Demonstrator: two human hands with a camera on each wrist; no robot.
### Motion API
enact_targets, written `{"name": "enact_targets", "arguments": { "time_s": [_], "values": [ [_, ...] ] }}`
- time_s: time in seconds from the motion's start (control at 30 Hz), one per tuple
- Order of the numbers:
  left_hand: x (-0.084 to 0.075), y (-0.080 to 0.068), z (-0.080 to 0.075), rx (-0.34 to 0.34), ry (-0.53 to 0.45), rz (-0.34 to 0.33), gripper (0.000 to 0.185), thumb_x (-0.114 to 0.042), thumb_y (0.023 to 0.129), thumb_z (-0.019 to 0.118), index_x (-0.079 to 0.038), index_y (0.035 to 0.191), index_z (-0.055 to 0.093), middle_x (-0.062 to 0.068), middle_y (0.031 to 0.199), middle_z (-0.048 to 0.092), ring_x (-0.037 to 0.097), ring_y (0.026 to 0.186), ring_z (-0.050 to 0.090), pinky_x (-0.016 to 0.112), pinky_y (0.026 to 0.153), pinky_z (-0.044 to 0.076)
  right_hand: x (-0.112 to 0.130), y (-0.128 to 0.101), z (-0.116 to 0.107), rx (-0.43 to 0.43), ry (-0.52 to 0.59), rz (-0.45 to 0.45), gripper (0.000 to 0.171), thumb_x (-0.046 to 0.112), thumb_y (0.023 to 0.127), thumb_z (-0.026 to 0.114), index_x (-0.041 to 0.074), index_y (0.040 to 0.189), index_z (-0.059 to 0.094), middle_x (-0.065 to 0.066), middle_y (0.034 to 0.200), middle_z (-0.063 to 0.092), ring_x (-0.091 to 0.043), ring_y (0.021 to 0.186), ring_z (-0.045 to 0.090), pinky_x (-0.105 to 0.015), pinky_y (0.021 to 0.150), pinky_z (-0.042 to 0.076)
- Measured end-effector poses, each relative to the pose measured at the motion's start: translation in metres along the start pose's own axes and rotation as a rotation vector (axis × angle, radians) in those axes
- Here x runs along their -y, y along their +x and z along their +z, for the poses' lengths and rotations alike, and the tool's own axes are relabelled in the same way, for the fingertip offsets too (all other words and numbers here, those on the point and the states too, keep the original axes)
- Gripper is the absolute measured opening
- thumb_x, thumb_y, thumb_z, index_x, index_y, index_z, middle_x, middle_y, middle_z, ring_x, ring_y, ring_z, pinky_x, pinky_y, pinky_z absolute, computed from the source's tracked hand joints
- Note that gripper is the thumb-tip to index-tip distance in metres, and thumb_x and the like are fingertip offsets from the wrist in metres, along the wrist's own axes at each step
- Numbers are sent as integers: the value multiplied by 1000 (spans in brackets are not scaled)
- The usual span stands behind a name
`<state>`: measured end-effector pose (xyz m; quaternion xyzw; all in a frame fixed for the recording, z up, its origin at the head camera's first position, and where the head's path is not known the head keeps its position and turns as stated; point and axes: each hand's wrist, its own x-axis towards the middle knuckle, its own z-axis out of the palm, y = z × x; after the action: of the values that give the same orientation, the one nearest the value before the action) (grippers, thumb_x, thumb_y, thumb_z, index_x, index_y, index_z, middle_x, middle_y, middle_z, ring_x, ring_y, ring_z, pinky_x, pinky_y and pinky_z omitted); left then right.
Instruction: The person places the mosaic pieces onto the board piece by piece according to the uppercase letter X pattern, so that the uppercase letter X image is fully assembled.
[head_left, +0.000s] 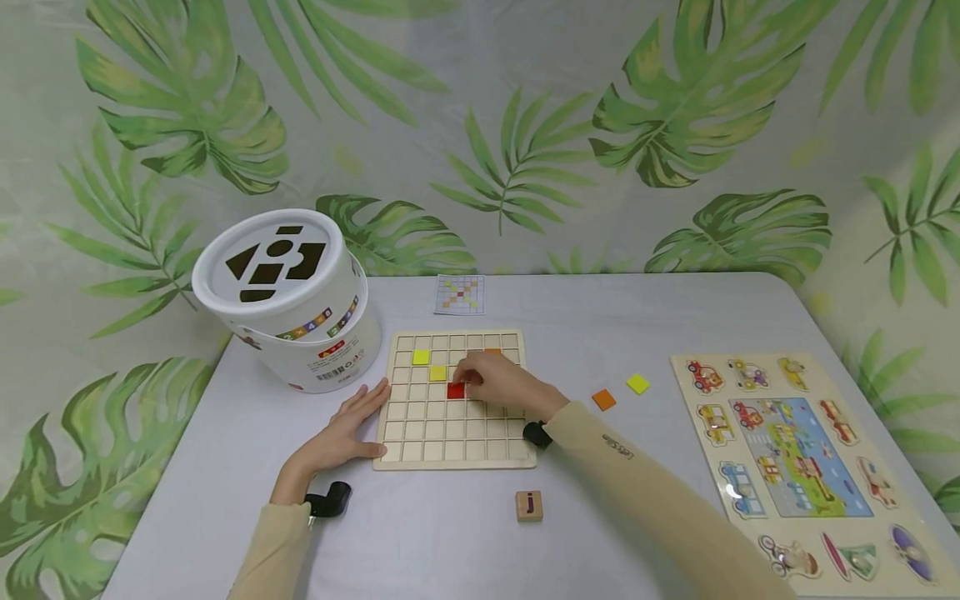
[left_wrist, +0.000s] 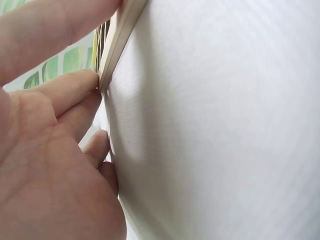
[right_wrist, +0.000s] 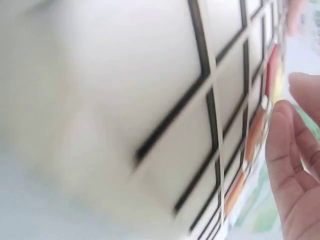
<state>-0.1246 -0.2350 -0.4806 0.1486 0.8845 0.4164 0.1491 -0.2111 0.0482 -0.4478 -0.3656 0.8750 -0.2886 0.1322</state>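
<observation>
A light wooden grid board [head_left: 453, 452] lies on the table. My left hand [head_left: 337, 437] is spread at its left edge, thumb and fingers touching the rim. My right hand [head_left: 498, 382] is over the board, bent fingertips beside a red square tile [head_left: 456, 391] lying in a cell. In the right wrist view a gap shows between thumb and forefinger, with no tile visible there. Two yellow tiles [head_left: 421, 357] lie up and left of the red one. An orange tile [head_left: 492, 351] shows behind the right hand; the right wrist view shows another orange tile [right_wrist: 254, 134], covered by the hand from above.
Loose orange [head_left: 603, 400] and yellow [head_left: 637, 383] tiles lie right of the board. A pattern card [head_left: 460, 295] is behind it, a lidded white bucket [head_left: 330, 358] back left. A letter block [head_left: 528, 506] sits in front; a wooden vehicle puzzle [head_left: 810, 542] lies right.
</observation>
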Motion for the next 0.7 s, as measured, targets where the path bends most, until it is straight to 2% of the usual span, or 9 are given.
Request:
{"name": "enact_targets", "arguments": {
  "time_s": [0.23, 0.47, 0.7],
  "values": [
    [-1, 1, 0, 4, -10, -16, 89, -17, 70, 74, -13, 144, 23, -2, 150, 11, 28, 135, -5, 59, 101, -1, -24, -43, -30, -106, 143, 4, 18, 0, 81, 58, 3, 97, 64, -4, 90, 62, -12, 76, 53, -25, 64, 48],
    [-2, -2, -2, 11, 3, 7, 90, -17, 71, 73, -11, 144, 21, -1, 150, 9, 29, 135, -4, 60, 100, 1, -59, -99, -54, -197, 126, 89, 18, -1, 80, 60, 4, 97, 64, -7, 92, 62, -16, 79, 54, -29, 67, 49],
    [-4, -3, -1, 14, -5, -3, 90, -14, 70, 73, -11, 144, 21, -2, 150, 9, 29, 135, -4, 59, 100, 1, -88, -143, -59, -229, 122, 150, 18, -3, 81, 60, 4, 97, 64, -6, 94, 62, -17, 80, 55, -30, 67, 49]
  ]
}}
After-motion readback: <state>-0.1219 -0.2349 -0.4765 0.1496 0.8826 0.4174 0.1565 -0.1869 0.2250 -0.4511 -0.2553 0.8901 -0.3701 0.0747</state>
